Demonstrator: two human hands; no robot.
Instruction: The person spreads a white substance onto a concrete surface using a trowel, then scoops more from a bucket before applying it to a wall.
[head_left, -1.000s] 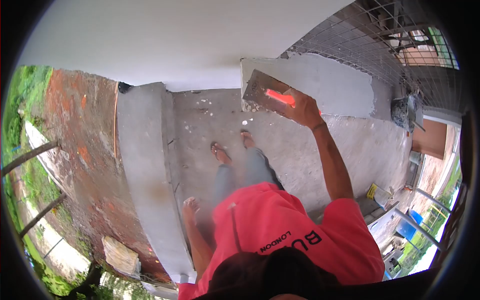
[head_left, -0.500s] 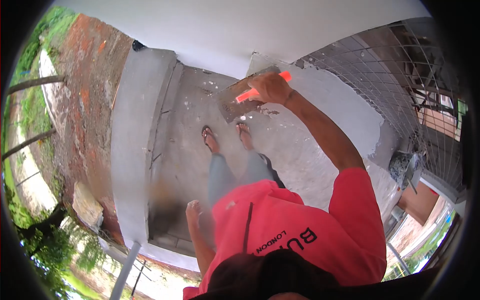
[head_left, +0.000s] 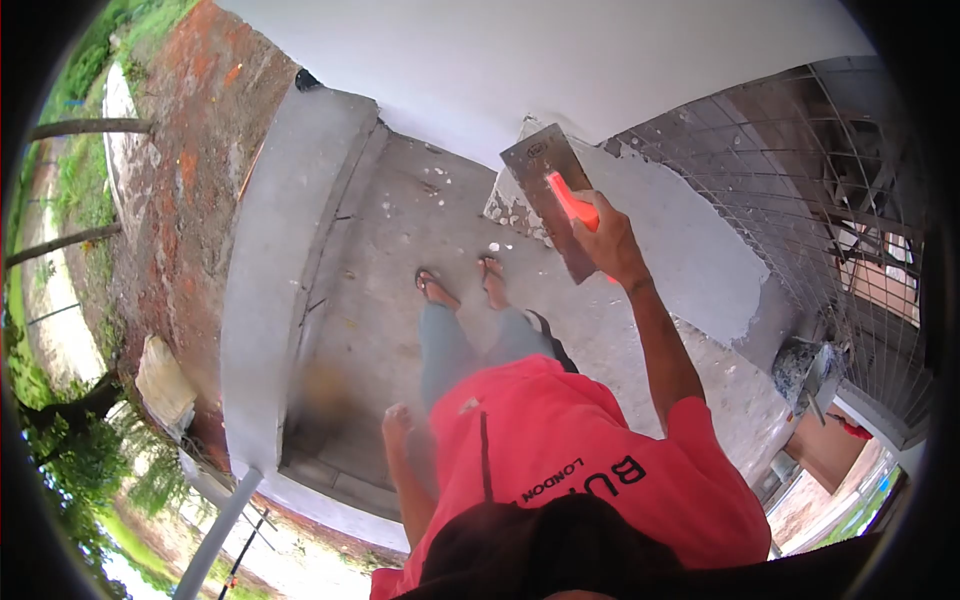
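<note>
My right hand (head_left: 608, 235) grips the orange handle of a plastering trowel (head_left: 532, 165). Its flat rectangular steel blade is tilted, close to the lower corner of a white wall (head_left: 560, 60). Behind the blade shows a rough, flaking patch (head_left: 512, 208), and to its right runs a smooth light-grey coated strip (head_left: 690, 240). Down at my left side hangs my left hand (head_left: 397, 420), beside the red shirt; its fingers are small and blurred here.
A wire grid (head_left: 800, 170) borders the right side. Below it stands a splattered bucket (head_left: 795, 370) with a tool at it. Left of my sandalled feet (head_left: 437, 287) runs a raised concrete ledge (head_left: 265, 270), with soil and a grey pole (head_left: 222, 530) beyond.
My right hand has moved right and down with the trowel, turning the blade from crosswise to steeply slanted. The rough patch shows more now. My left hand still hangs at my side.
</note>
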